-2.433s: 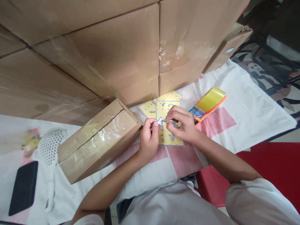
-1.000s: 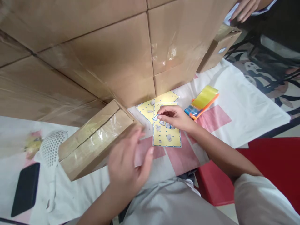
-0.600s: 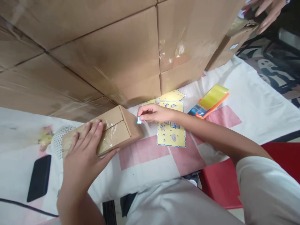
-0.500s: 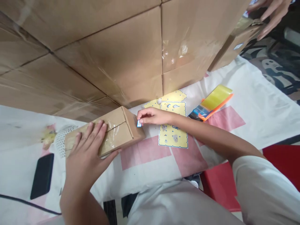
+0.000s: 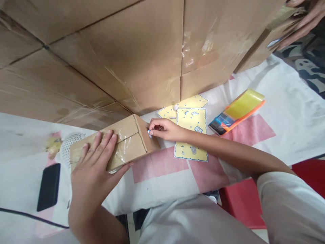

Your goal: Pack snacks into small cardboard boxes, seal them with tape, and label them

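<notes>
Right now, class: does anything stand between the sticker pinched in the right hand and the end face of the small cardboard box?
Nothing visible does. The right hand holds the sticker right at the small cardboard box, which the left hand presses flat.

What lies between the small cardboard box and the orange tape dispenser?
In the head view, yellow sticker sheets lie between small box and dispenser, with the right hand.

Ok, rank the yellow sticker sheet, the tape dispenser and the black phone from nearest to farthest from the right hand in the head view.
1. Yellow sticker sheet: just right of the right hand, partly under the forearm.
2. Tape dispenser: farther right, on the white cloth.
3. Black phone: far left, past the small box and the left hand.
</notes>
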{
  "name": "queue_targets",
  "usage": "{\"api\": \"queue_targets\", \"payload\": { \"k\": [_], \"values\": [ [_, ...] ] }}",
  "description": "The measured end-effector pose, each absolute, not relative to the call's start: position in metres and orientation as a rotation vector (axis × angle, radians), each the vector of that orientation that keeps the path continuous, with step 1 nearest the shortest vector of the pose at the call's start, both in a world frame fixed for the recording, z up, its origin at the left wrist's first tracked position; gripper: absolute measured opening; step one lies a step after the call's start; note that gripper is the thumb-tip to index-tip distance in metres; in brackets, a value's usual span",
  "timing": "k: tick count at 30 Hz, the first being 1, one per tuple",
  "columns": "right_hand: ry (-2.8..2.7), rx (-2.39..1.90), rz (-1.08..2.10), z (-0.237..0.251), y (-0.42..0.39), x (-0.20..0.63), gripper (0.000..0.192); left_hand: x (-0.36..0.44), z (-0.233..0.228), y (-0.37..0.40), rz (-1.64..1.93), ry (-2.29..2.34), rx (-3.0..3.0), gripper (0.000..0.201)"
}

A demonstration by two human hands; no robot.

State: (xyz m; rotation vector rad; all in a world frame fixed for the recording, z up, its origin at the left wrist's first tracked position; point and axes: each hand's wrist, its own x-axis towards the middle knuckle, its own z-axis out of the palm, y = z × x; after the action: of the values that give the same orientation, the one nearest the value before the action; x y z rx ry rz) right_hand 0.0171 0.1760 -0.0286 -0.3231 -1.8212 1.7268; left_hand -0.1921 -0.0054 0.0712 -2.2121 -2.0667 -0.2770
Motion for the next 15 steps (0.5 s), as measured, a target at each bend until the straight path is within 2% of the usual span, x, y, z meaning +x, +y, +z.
{"api": "queue_targets", "payload": {
  "k": [4,7,10,15],
  "values": [
    [-1.703,-0.465,1.811,-0.032,0.170,0.015,0.021,-0.190,0.070,-0.007,-0.281,-2.087,-2.200,0.082],
    [-1.565,-0.603,1.691,-0.032,0.159,0.015,0.031,-0.189,0.070,-0.006,-0.293,-2.105,-2.185,0.082],
    [-1.537,-0.621,1.532,-0.033,0.140,0.017,0.016,-0.190,0.070,-0.004,-0.308,-2.097,-2.179,0.082],
    [-1.625,-0.490,1.388,-0.037,0.126,0.023,0.019,-0.191,0.071,-0.003,-0.259,-2.081,-2.180,0.082]
  ]
}}
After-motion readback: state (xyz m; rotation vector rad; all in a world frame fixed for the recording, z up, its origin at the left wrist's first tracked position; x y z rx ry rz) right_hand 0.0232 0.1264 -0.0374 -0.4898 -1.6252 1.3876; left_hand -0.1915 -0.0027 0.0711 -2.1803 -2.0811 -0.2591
